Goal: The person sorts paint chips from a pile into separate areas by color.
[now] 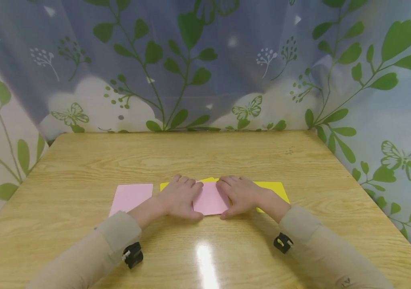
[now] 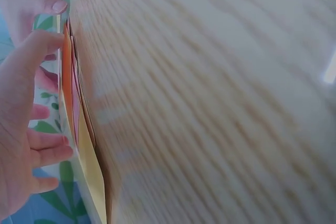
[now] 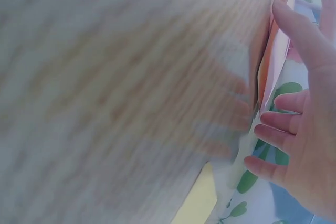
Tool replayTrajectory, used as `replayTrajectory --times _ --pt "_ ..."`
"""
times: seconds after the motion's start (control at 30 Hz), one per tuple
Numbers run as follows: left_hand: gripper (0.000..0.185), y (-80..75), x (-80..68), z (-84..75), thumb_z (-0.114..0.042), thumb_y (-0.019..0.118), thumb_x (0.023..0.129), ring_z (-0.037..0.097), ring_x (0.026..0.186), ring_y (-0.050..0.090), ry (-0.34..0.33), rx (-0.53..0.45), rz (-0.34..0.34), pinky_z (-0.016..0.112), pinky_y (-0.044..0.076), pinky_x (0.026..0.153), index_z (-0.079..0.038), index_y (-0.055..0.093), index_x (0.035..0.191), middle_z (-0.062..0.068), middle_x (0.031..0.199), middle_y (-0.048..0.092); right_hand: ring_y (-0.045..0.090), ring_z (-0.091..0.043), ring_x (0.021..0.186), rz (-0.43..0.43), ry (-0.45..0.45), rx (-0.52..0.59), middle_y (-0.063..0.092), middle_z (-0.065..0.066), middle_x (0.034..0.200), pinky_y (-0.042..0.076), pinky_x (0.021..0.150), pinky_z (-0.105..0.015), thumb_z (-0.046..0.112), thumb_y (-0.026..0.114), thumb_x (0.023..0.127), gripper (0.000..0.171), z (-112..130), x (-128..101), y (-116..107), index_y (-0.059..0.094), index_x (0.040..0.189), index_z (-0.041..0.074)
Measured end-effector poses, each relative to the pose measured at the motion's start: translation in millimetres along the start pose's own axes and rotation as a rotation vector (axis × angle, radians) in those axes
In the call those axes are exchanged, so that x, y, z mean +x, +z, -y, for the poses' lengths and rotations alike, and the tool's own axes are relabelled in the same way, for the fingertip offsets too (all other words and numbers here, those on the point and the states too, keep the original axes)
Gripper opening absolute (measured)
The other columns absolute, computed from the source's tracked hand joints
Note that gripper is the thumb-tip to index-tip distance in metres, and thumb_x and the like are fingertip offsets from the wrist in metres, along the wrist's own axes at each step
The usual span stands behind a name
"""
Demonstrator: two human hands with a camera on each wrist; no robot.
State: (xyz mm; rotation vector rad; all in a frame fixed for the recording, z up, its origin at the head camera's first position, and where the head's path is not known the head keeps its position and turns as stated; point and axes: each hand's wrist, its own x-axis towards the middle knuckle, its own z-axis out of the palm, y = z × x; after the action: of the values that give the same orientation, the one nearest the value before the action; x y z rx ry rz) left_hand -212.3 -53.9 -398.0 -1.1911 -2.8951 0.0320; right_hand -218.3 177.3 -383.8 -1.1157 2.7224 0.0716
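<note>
A pink paper sheet (image 1: 210,199) lies on a yellow sheet (image 1: 274,188) near the middle of the wooden table (image 1: 205,156). My left hand (image 1: 178,196) rests flat on the pink sheet's left edge and my right hand (image 1: 241,194) on its right edge, fingers nearly meeting at the top. In the left wrist view the left hand (image 2: 21,129) touches the stacked paper edges (image 2: 79,124) edge-on. The right wrist view shows my right hand (image 3: 310,129) with straight fingers against the pink sheet (image 3: 270,72), and a yellow corner (image 3: 199,198) below it.
A second pink sheet (image 1: 130,196) lies flat just left of my left hand. A leaf-and-butterfly curtain (image 1: 191,72) hangs around the table's back and sides. Small black wrist cameras (image 1: 132,254) sit on both beige sleeves.
</note>
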Motion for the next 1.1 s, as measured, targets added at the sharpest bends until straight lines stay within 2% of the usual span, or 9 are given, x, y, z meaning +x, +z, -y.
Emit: replayTrajectory --times 0.4,0.57,0.77,0.9,1.1 --pt "0.084 -1.2 -4.3 1.1 -0.066 0.053 0.071 0.029 0.116 0.045 0.024 0.006 -0.065 0.053 0.027 0.1 -0.007 0.046 0.131 0.011 0.124 0.052 0.036 -0.029 0.127 -0.035 -0.045 -0.023 0.037 -0.014 0.139 0.037 0.094 -0.053 0.065 0.062 0.072 0.096 1 5 0 0.033 0.139 0.003" --pt "0.081 0.1 -7.1 5.7 -0.068 0.052 0.07 0.029 0.117 0.044 0.011 0.047 -0.093 0.054 0.028 0.099 -0.007 0.05 0.124 0.011 0.125 0.05 0.039 -0.029 0.123 -0.097 -0.063 -0.08 0.04 -0.015 0.135 0.039 0.092 -0.049 0.065 0.061 0.072 0.094 2 8 0 0.036 0.136 0.002" --pt "0.086 -2.1 -12.5 11.2 -0.072 0.054 0.069 0.03 0.121 0.04 -0.009 0.032 -0.072 0.055 0.024 0.101 -0.006 0.049 0.124 0.014 0.128 0.046 0.039 -0.028 0.123 -0.124 -0.055 -0.102 0.041 -0.015 0.135 0.039 0.092 -0.048 0.069 0.058 0.07 0.096 7 14 -4 0.037 0.136 0.001" --pt "0.089 -1.5 -17.7 17.3 -0.073 0.054 0.07 0.032 0.122 0.038 -0.02 0.01 -0.073 0.056 0.021 0.103 -0.004 0.048 0.126 0.016 0.129 0.045 0.038 -0.027 0.125 -0.118 -0.039 -0.095 0.04 -0.013 0.137 0.038 0.094 -0.047 0.068 0.057 0.07 0.095 12 22 -6 0.037 0.136 0.003" --pt "0.088 -2.3 -31.1 32.7 -0.08 0.049 0.068 0.029 0.117 0.041 -0.036 0.011 -0.148 0.054 0.021 0.104 -0.007 0.051 0.117 0.011 0.123 0.047 0.038 -0.025 0.124 -0.153 -0.057 -0.109 0.04 -0.01 0.137 0.039 0.093 -0.043 0.067 0.056 0.07 0.089 24 35 -13 0.04 0.133 0.006"
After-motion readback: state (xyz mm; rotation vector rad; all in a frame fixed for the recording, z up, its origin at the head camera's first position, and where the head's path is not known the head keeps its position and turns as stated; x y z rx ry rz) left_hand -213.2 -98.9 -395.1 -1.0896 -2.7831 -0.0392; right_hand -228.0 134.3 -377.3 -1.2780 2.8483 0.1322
